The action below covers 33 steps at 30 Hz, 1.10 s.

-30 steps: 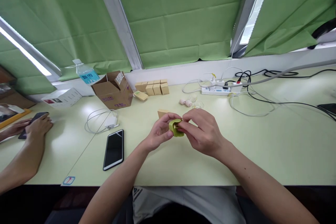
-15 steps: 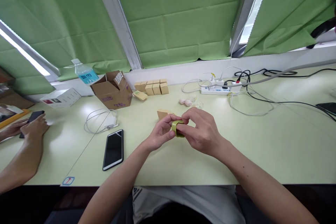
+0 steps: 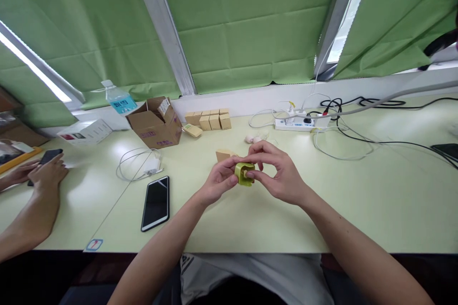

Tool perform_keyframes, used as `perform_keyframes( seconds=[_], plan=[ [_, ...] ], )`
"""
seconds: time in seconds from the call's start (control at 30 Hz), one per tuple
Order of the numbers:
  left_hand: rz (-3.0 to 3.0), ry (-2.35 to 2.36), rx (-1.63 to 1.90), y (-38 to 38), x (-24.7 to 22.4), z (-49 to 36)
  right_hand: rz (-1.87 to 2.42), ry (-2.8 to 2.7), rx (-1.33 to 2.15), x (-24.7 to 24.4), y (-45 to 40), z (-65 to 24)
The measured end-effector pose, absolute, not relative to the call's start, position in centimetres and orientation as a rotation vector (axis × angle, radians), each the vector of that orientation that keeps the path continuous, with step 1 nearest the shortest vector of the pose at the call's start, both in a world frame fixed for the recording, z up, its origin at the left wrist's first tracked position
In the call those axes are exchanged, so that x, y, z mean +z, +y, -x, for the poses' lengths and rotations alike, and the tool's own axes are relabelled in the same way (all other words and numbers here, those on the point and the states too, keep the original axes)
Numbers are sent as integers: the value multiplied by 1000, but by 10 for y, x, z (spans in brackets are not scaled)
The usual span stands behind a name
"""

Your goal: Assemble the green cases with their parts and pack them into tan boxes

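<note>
My left hand grips a small yellow-green hollow plastic piece, shaped like a short rounded cup, with thumb and fingers around its left side. The open side faces me, and a small pale part shows inside it. My right hand has its thumb at the opening and its index finger along the top edge, pinching the right side of the piece. Just behind my left hand stands a small tan cardboard box, partly covered by my fingers. Small pinkish objects lie beyond my right hand.
A smartphone and a white charger with cable lie to the left. An opened carton, several small tan boxes and a power strip line the back. At far left, another person's hand holds a dark phone.
The right hand's fingers have opened out somewhat and shifted at the yellow-green piece. Its opening now faces me more, showing the pale part inside. The left hand keeps its hold.
</note>
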State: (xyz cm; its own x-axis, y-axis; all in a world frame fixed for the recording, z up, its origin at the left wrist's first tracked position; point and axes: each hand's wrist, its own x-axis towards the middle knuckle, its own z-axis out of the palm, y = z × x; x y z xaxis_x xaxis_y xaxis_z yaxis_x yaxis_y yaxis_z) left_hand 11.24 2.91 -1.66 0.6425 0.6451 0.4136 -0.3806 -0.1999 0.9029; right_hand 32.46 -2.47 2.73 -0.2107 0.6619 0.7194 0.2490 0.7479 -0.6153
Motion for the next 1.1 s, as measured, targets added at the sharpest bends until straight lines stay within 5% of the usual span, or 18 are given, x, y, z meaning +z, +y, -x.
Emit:
perform_keyframes(
  seconds=[0.3, 1.1],
  plan=[
    [-1541, 224, 934, 26, -17, -115, 788, -1638, 744, 23, -22, -320],
    [-1657, 319, 976, 32, -20, -118, 1030, -1646, 689, 1, -4, -315]
  ],
)
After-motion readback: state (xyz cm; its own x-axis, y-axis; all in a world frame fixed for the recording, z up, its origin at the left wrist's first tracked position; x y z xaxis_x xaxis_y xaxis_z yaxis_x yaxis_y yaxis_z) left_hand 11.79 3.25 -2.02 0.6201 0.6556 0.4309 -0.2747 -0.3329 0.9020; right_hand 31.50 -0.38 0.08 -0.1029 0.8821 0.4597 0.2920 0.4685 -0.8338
